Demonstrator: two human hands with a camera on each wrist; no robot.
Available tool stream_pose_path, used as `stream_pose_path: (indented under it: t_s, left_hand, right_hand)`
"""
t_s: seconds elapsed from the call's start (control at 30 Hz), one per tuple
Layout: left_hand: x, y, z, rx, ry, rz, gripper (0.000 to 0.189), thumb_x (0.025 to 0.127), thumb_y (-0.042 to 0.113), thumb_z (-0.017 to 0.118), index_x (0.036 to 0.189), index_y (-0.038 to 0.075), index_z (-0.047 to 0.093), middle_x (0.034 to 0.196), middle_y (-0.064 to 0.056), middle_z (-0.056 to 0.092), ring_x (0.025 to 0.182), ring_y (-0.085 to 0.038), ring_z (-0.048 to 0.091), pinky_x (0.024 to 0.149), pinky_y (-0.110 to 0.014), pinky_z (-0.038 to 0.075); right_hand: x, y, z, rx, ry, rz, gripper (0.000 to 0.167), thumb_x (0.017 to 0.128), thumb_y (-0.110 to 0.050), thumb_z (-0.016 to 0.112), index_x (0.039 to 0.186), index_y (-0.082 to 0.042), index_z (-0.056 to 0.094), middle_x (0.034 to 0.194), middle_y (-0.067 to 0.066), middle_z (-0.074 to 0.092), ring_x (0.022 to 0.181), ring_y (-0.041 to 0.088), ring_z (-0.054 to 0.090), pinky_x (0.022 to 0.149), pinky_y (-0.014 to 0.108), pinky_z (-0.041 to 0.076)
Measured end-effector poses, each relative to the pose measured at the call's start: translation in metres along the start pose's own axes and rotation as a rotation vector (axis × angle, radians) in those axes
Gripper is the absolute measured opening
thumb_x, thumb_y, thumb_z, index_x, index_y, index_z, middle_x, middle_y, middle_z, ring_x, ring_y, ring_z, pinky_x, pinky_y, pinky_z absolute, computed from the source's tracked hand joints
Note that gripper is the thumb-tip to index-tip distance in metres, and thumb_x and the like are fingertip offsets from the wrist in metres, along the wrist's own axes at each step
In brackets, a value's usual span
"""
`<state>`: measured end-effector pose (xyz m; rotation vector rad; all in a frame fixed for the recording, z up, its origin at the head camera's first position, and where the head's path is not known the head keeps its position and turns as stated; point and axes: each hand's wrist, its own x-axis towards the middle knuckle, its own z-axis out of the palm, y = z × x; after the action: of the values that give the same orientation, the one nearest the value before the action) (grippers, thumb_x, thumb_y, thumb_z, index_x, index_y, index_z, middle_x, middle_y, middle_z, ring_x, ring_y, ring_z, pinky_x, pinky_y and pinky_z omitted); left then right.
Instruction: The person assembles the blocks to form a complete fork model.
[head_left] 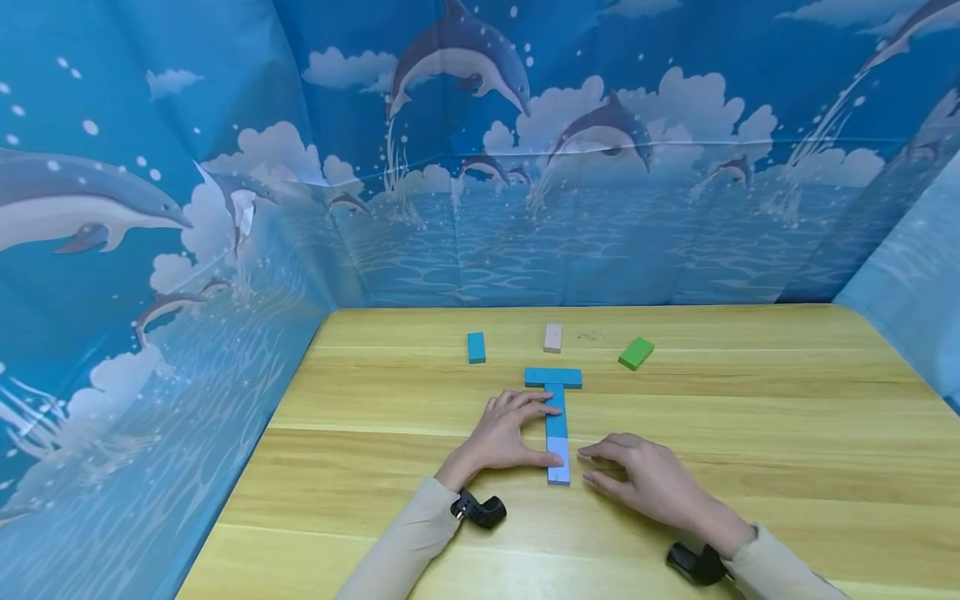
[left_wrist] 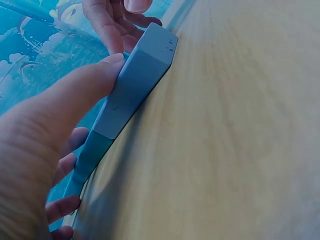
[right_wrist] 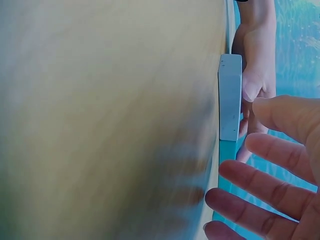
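On the table, several flat rectangular blocks form a T: a blue block [head_left: 552,378] lies crosswise at the far end, a blue stem block [head_left: 556,422] runs toward me from it, and a lavender block [head_left: 558,472] continues the stem. My left hand [head_left: 501,435] rests at the stem's left side, thumb [left_wrist: 102,75] on the lavender block and fingertips at the blue stem block. To the right of the stem, my right hand [head_left: 643,477] hovers apart from the blocks, its fingers [right_wrist: 260,187] spread and holding nothing.
Beyond the T lie three loose blocks: a blue one [head_left: 476,347] at left, a pale pink one [head_left: 552,337] in the middle, and a green one [head_left: 636,353] at right, turned askew. A dolphin-print curtain [head_left: 570,242] hangs behind the wooden table [head_left: 780,433].
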<state>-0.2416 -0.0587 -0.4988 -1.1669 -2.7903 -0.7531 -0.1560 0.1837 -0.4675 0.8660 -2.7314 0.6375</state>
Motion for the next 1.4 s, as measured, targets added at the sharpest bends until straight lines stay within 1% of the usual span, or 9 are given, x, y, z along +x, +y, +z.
stream_pose_path:
  t_s: [0.2,0.4,0.57,0.73,0.97,1.1,1.2,1.3,1.4]
  left_hand:
    - [0.0,0.001,0.0,-0.021,-0.016,-0.019,0.07,0.073,0.064,0.07,0.134,0.036,0.051,0.148,0.013,0.032,0.127,-0.016,0.03,0.093,-0.035,0.027]
    - [-0.001,0.001,-0.002,-0.024,-0.013,-0.021,0.069,0.073,0.064,0.07,0.134,0.036,0.05,0.147,0.015,0.032,0.126,-0.015,0.03,0.092,-0.035,0.027]
    - [-0.001,0.0,-0.003,-0.022,-0.014,-0.022,0.07,0.073,0.064,0.07,0.134,0.037,0.05,0.147,0.015,0.032,0.126,-0.016,0.03,0.091,-0.035,0.027]
    - [0.0,0.0,-0.002,-0.019,-0.017,-0.023,0.07,0.073,0.063,0.07,0.134,0.038,0.049,0.147,0.015,0.032,0.126,-0.015,0.03,0.091,-0.035,0.027]
    - [0.0,0.001,-0.001,-0.016,-0.017,-0.014,0.07,0.073,0.063,0.07,0.134,0.037,0.05,0.147,0.014,0.032,0.125,-0.016,0.031,0.092,-0.035,0.027]
    - [0.0,0.0,0.0,-0.016,-0.015,-0.013,0.07,0.073,0.063,0.07,0.134,0.037,0.05,0.147,0.014,0.032,0.124,-0.015,0.031,0.091,-0.035,0.027]
    - [0.0,-0.001,0.001,-0.017,-0.016,-0.015,0.069,0.073,0.064,0.07,0.134,0.037,0.05,0.147,0.015,0.032,0.124,-0.015,0.031,0.092,-0.035,0.027]
    - [0.0,-0.002,0.001,-0.015,-0.013,-0.017,0.069,0.073,0.064,0.07,0.134,0.038,0.05,0.147,0.015,0.032,0.125,-0.014,0.031,0.092,-0.035,0.027]
    - [0.0,-0.003,0.002,-0.012,-0.009,-0.016,0.069,0.073,0.064,0.069,0.134,0.038,0.05,0.147,0.015,0.032,0.126,-0.015,0.03,0.092,-0.035,0.027]
  right_hand:
    - [0.004,0.004,-0.003,0.026,0.001,0.002,0.027,0.084,-0.029,0.073,0.108,-0.017,0.072,0.1,-0.006,0.067,0.088,0.009,0.062,0.073,0.034,0.052]
    - [0.015,0.02,-0.011,0.134,0.034,0.035,0.023,0.086,-0.024,0.072,0.107,-0.013,0.072,0.098,-0.004,0.068,0.08,0.007,0.062,0.067,0.03,0.051]
    - [0.026,0.039,-0.02,0.185,0.056,0.113,0.022,0.089,-0.025,0.069,0.105,-0.011,0.072,0.098,-0.002,0.068,0.077,0.008,0.061,0.064,0.029,0.051]
    - [0.039,0.063,-0.026,0.221,0.091,0.217,0.017,0.091,-0.025,0.067,0.095,-0.01,0.072,0.086,-0.003,0.066,0.075,0.013,0.06,0.064,0.03,0.049]
    - [0.055,0.093,-0.035,0.292,0.129,0.409,0.03,0.092,-0.033,0.064,0.092,-0.003,0.067,0.079,0.004,0.064,0.071,0.019,0.057,0.062,0.033,0.044]
    - [0.064,0.109,-0.037,0.249,0.162,0.451,0.032,0.089,-0.031,0.069,0.096,0.0,0.065,0.086,0.011,0.064,0.075,0.024,0.058,0.065,0.036,0.044]
    - [0.069,0.119,-0.037,0.217,0.155,0.477,0.041,0.087,-0.03,0.07,0.107,0.006,0.062,0.098,0.022,0.062,0.086,0.034,0.057,0.069,0.044,0.044]
    - [0.072,0.127,-0.037,0.189,0.114,0.521,0.055,0.089,-0.033,0.067,0.119,0.011,0.054,0.109,0.031,0.054,0.1,0.044,0.048,0.075,0.052,0.04]
    - [0.075,0.132,-0.037,0.17,0.058,0.574,0.065,0.091,-0.038,0.062,0.126,0.015,0.047,0.112,0.034,0.049,0.103,0.048,0.041,0.077,0.055,0.037]
